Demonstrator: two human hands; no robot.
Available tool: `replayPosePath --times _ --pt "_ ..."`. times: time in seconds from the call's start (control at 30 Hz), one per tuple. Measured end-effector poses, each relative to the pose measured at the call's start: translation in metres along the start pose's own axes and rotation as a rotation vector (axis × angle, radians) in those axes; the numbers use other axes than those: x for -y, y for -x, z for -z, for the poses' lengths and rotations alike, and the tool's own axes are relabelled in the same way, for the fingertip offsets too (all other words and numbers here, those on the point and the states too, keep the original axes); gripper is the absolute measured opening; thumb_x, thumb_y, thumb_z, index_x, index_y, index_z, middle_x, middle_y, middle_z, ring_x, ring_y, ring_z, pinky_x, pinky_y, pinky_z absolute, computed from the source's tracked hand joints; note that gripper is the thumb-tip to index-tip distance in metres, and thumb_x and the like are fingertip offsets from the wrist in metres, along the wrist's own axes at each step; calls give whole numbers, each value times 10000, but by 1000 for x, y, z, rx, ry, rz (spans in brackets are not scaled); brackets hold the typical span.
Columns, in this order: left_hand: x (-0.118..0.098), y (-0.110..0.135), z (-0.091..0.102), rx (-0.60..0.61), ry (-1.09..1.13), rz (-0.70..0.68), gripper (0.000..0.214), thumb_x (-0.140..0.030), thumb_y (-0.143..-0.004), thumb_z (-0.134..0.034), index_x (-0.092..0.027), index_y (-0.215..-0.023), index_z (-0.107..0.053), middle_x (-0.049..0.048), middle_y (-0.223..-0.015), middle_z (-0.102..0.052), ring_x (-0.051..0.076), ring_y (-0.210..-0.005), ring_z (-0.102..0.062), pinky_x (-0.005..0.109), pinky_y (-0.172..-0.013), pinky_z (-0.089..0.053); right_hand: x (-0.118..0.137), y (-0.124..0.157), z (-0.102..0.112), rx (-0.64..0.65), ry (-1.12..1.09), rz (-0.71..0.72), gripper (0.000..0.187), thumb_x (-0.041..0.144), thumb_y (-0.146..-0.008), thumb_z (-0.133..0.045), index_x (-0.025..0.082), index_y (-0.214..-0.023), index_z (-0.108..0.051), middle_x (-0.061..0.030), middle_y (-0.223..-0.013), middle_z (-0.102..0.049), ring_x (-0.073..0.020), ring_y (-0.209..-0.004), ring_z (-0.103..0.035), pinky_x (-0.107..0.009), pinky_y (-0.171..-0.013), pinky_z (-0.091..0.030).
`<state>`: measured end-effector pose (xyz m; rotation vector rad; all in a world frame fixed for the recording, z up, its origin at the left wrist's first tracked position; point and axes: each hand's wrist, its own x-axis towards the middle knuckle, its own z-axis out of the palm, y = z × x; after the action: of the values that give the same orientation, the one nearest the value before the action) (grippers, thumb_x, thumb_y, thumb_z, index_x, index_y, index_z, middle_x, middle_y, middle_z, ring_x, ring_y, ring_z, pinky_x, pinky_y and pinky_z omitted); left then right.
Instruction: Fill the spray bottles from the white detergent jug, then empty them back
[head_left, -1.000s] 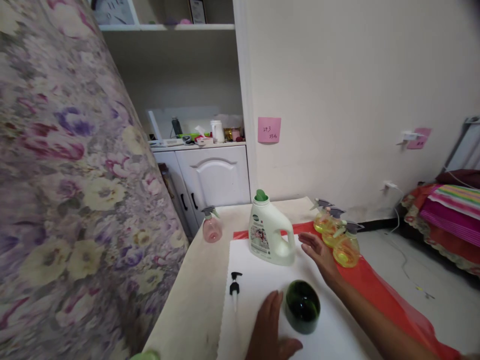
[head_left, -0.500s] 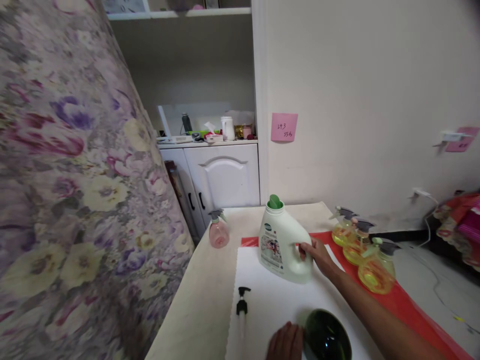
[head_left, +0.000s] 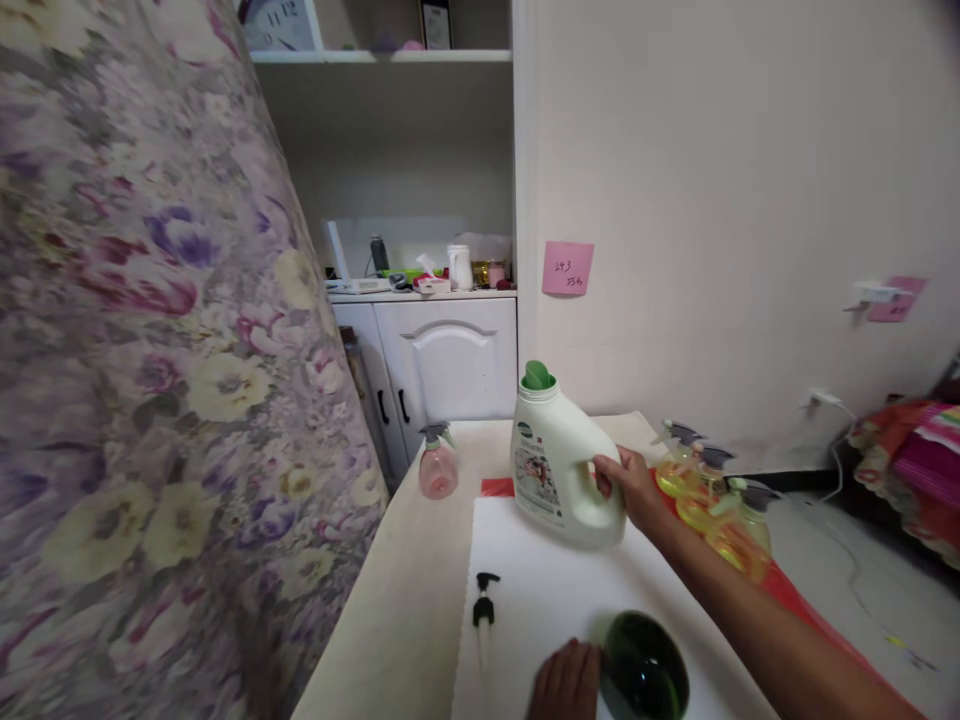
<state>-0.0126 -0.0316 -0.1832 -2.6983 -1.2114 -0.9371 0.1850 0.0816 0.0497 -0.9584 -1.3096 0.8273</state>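
Note:
My right hand (head_left: 628, 487) is closed around the handle of a pale green detergent jug (head_left: 559, 470). The jug has its open neck up, with a green spout inside, and its base looks slightly raised above the white sheet. At the bottom edge, my left hand (head_left: 566, 682) has its fingers curled together against the side of a round dark green glossy container (head_left: 645, 668); its thumb is hidden. A black pump head (head_left: 484, 608) with a pale tube lies on the white sheet (head_left: 540, 590), left of that hand.
A pink spray bottle (head_left: 438, 468) stands near the table's far left corner. Several yellow spray bottles (head_left: 739, 540) line the right side on a red cloth (head_left: 806, 620). A floral curtain (head_left: 187, 400) hangs at left, and a white cabinet (head_left: 457, 360) stands behind.
The detergent jug has risen slightly and shifted a little left in my right hand. My left hand stays beside the green container. The whole view has tilted up somewhat.

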Motion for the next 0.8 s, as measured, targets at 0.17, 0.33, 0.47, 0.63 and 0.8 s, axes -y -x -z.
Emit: replayPosePath --times 0.17,0.33,0.47,0.63,0.8 --pt "4 -4 14 187 82 -38 731 -432 -820 -644 -241 -1465 -359 131 -1376 -564 325 -1246 -547 449 -1008 -500 70 15 29 -58 35 74 412 490 -779 -629 207 -502 -513 29 -409 -497 -117 -432 -426 -268 -502 -339" --pt "-18 -12 50 383 160 88 871 -430 -712 -734 -131 -1451 -382 193 -1501 -375 368 -1377 -368 518 -1122 -344 141 56 72 -103 69 78 447 511 -797 -598 225 -473 -483 33 -382 -430 -124 -426 -411 -283 -502 -347" --pt "-29 -18 64 349 185 102 720 -368 -782 -672 -149 -1422 -426 181 -1503 -385 340 -1388 -360 535 -1131 -319 175 99 105 -82 140 6 453 507 -777 -630 227 -450 -486 22 -374 -431 -122 -412 -392 -284 -471 -314" --pt "-33 -19 68 296 186 89 591 -338 -799 -659 -181 -1348 -507 163 -1467 -458 329 -1362 -407 531 -1112 -352 179 145 147 -52 360 -157 481 554 -748 -667 214 -461 -485 16 -382 -467 -104 -395 -381 -271 -447 -277" --pt "-38 -19 75 259 183 130 564 -272 -805 -644 -186 -1345 -505 153 -1440 -499 316 -1338 -444 494 -1102 -381 172 171 171 94 501 -288 373 542 -746 -684 192 -646 -598 36 -447 -484 -95 -402 -387 -235 -410 -248"
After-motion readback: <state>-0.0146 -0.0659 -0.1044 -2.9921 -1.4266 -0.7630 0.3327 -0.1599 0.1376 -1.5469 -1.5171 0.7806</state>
